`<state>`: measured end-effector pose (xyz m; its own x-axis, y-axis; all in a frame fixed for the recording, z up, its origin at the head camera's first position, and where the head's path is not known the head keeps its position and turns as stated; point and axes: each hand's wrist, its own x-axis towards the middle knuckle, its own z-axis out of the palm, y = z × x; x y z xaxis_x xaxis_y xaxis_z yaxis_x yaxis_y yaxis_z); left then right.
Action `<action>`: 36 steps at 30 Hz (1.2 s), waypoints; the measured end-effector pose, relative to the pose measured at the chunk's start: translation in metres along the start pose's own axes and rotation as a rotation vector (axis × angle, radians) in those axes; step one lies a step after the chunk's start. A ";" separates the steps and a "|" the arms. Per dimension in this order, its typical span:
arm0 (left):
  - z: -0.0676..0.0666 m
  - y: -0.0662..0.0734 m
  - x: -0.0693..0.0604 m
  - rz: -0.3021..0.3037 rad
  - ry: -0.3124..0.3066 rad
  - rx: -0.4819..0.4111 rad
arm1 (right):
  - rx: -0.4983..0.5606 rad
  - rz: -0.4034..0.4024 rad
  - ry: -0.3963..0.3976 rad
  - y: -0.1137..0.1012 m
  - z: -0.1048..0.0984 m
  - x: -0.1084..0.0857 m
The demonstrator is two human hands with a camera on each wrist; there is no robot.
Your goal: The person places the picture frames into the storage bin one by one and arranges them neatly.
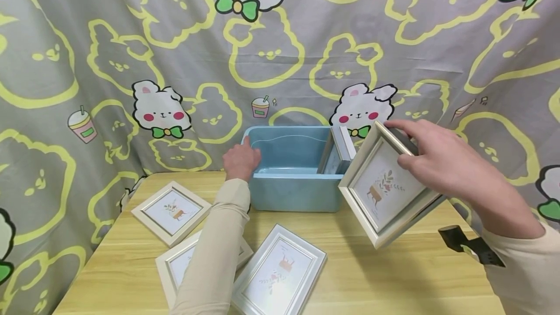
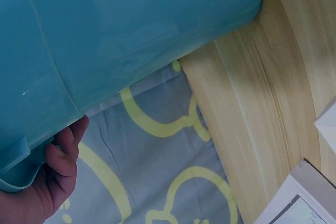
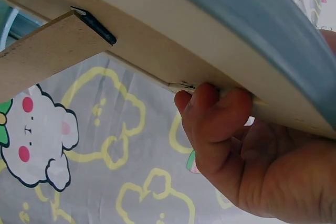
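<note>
A light blue plastic bin [image 1: 295, 197] stands at the back of the wooden table. My left hand [image 1: 240, 160] grips its left rim; the left wrist view shows the fingers [image 2: 64, 153] curled at the bin's edge. My right hand [image 1: 455, 166] holds a pale gold picture frame [image 1: 380, 186] by its upper right edge, tilted in the air beside the bin's right end. From the right wrist, the frame's brown back shows, with its stand leg [image 3: 50, 51] folded out. Inside the bin, picture frames [image 1: 336, 152] lean upright against the right wall.
A cream picture frame [image 1: 172, 212] lies face up at the left. Another pale frame [image 1: 177, 264] lies partly under my left forearm, against a silver frame [image 1: 280, 269] at front centre. A black strap [image 1: 470, 244] hangs by my right sleeve. A patterned curtain [image 1: 210, 62] hangs behind the table.
</note>
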<state>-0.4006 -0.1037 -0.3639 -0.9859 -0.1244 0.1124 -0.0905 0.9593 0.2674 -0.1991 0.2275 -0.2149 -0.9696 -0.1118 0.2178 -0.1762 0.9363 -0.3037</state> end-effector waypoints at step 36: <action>0.000 0.001 0.000 -0.009 -0.002 0.003 | 0.049 0.062 0.021 -0.019 -0.032 0.051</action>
<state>-0.4009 -0.1031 -0.3637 -0.9853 -0.1324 0.1081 -0.0998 0.9590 0.2651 -0.2399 0.2150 -0.1684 -0.9753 -0.0470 0.2160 -0.1246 0.9239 -0.3617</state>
